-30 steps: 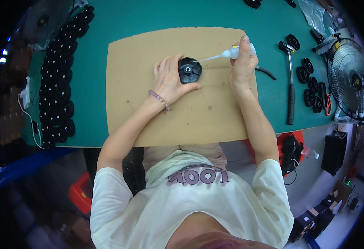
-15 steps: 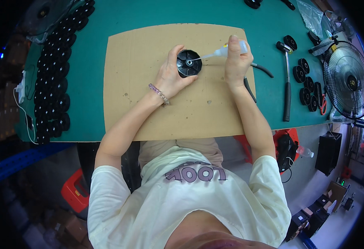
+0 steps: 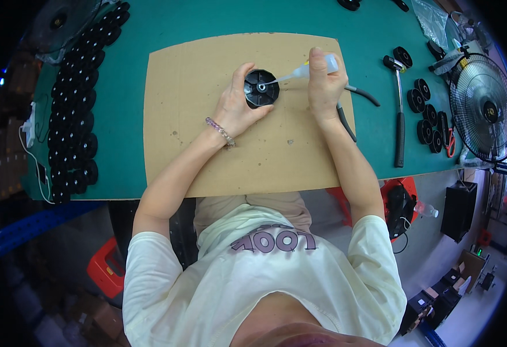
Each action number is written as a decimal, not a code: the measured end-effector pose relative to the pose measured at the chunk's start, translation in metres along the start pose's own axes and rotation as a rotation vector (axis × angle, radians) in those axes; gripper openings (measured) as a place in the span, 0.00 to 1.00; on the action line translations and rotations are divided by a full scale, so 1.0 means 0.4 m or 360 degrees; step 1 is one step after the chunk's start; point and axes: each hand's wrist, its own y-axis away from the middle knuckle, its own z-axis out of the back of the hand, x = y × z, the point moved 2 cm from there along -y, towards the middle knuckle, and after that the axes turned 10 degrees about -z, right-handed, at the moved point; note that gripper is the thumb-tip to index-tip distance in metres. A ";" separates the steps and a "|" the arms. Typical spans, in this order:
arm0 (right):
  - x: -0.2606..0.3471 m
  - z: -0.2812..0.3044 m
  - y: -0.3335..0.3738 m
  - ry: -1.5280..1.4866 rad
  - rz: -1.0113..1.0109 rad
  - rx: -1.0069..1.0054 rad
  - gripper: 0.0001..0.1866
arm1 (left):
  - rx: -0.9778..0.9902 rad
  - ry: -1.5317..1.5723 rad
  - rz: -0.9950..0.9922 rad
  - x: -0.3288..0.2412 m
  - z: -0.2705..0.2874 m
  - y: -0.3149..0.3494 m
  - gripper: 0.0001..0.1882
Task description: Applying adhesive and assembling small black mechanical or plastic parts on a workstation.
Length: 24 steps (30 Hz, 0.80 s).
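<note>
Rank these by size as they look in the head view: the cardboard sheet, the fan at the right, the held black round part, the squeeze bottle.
1. Cardboard sheet
2. Fan
3. Black round part and squeeze bottle: unsure, since the right hand partly covers the latter.

On the front of the person's white shirt (image 3: 265, 272), large purple letters (image 3: 276, 240) with dark outlines are standing in one row, appearing upside down to the camera; cloth folds are partly covering smaller marks beside them. On the hub (image 3: 490, 112) of the fan (image 3: 466, 110), a gold mark is showing, but it is staying too small for reading.
</note>
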 end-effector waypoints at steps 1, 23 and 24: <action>0.002 -0.003 0.002 -0.0010 0.0027 0.0024 0.18 | 0.0002 0.0000 -0.0001 -0.002 0.001 0.000 0.45; 0.007 -0.002 0.026 0.0283 0.0509 0.0108 0.17 | 0.0041 0.0027 0.0124 -0.011 0.006 -0.005 0.45; 0.010 -0.004 0.024 0.0255 0.0476 0.0104 0.17 | 0.0047 0.0031 0.0134 -0.010 0.006 -0.005 0.45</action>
